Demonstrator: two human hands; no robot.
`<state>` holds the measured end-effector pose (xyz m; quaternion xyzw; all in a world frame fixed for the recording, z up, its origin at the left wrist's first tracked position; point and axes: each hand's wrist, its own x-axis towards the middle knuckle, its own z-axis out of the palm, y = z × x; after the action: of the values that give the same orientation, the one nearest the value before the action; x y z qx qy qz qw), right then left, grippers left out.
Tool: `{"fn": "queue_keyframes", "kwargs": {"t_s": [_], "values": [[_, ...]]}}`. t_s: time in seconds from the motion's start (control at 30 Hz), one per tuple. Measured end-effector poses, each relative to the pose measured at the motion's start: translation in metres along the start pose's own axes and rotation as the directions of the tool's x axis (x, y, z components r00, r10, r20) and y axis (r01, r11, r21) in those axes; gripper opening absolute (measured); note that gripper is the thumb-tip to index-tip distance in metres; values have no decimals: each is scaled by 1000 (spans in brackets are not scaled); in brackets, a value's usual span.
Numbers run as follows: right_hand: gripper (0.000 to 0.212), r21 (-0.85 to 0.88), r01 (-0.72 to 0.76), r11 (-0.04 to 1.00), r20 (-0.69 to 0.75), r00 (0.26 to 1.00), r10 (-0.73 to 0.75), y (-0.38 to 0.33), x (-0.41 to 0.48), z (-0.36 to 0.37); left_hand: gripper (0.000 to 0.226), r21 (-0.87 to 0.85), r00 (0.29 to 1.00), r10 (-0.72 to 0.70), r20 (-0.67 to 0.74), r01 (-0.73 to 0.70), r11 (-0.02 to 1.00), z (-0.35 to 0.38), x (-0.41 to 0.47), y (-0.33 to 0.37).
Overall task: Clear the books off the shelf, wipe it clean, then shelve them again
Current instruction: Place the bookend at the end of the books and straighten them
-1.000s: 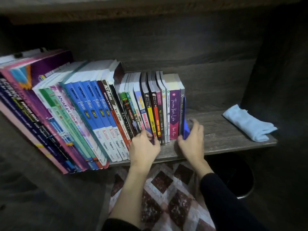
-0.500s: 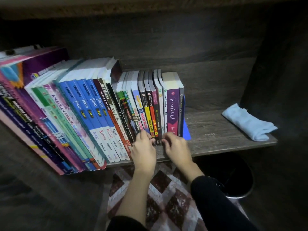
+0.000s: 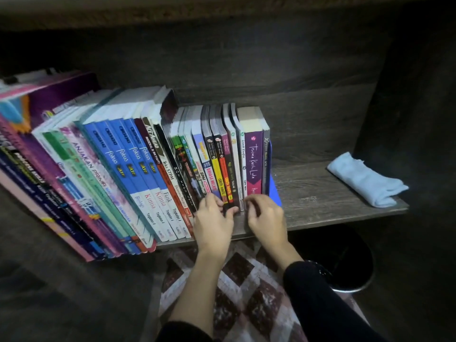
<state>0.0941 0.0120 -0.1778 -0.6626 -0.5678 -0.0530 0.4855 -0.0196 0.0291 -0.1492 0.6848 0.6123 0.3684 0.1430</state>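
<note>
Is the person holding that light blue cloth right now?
No, the cloth lies on the shelf at the right, apart from the left hand and right hand.

shelf (image 3: 320, 208): we see a dark wood-grain board with a back wall and a right side wall.
books (image 3: 138, 169): a long row stands from the left end to about the middle. The tall ones at the left lean and jut over the front edge, and the smaller ones stand upright.
bookend (image 3: 273, 187): blue, touching the row's last book.
cloth (image 3: 365, 180): we find it folded, light blue, by the right front corner.
</note>
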Motion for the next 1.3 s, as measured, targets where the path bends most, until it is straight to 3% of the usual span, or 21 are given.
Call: {"fn": "queue_keyframes", "kwargs": {"t_s": [0.13,0.27,0.37,0.47,0.57,0.67,0.73,0.83,0.9,1.1,1.3], "values": [[16,-135,-102,985,-20,995,100,8,-1,8,31,24,997,5,-71,-3,1000,8,-4,1],[20,-214,-98,972,33,994,107,2,5,11,28,97,991,26,-135,-13,995,16,-11,3],[32,-243,-84,966,55,993,100,-2,10,14,26,94,986,47,-163,-32,995,18,-8,0],[26,-213,-97,972,79,990,116,1,11,14,19,38,989,60,-136,-55,998,15,-5,-3],[1,-149,-57,987,20,998,61,10,7,7,14,30,958,240,-160,-238,971,15,-5,-3],[19,-119,13,993,-154,988,-32,17,4,-7,25,73,873,435,-222,-430,900,19,-2,-5],[21,-17,-82,997,-250,965,75,18,8,-15,27,112,837,485,-255,-473,874,23,2,-4],[34,45,-256,966,-98,961,259,19,12,-19,26,138,846,438,-305,-416,899,31,1,1],[30,13,-281,960,-10,960,281,20,11,-16,27,126,862,387,-326,-366,922,37,-1,5],[28,-92,-363,927,31,930,367,17,13,-12,29,84,847,403,-348,-399,913,45,0,-1],[26,-165,-343,925,47,934,355,16,15,-12,32,54,846,413,-336,-421,906,45,2,-4]]}}
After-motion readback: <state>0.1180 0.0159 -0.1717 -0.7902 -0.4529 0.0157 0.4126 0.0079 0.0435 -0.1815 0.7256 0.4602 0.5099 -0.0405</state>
